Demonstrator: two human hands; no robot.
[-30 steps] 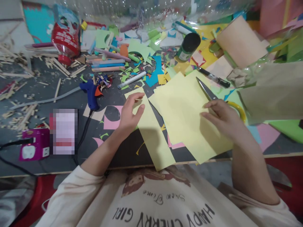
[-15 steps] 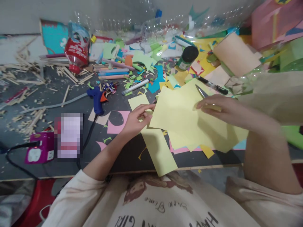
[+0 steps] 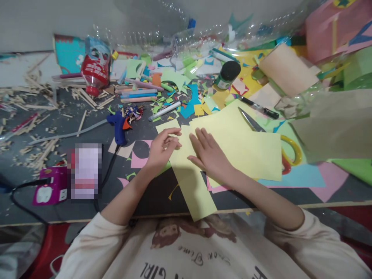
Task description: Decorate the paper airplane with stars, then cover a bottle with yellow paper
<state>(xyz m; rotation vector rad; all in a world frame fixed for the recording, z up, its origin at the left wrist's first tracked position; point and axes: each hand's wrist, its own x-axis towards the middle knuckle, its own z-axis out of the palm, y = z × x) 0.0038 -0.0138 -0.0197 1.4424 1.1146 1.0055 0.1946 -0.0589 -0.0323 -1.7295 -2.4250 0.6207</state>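
Observation:
My right hand (image 3: 207, 153) lies flat, fingers stretched, on the left end of a pale yellow paper sheet (image 3: 244, 151). My left hand (image 3: 163, 150) is beside it with loosely bent fingers over a long yellow paper strip (image 3: 193, 186); I see nothing held in it. The strip slants down past the table's front edge. A pair of scissors lies to the right, its blades (image 3: 251, 120) pointing to the upper left and its yellow handle (image 3: 295, 149) to the right. The yellow sheet covers the scissors' middle. Pink and blue paper (image 3: 296, 176) shows under the sheet.
A blue glue gun (image 3: 117, 126) with its cord lies left of my hands, near a purple power adapter (image 3: 50, 186) and a blurred-out rectangle. Behind are a black-capped jar (image 3: 229, 73), a marker (image 3: 258, 106), a red-labelled bottle (image 3: 95, 66), paper scraps and wooden sticks.
My right hand has let go of the scissors and moved left onto the yellow sheet. The sheet now lies over part of the scissors. My left hand has shifted slightly left, off the sheet's edge.

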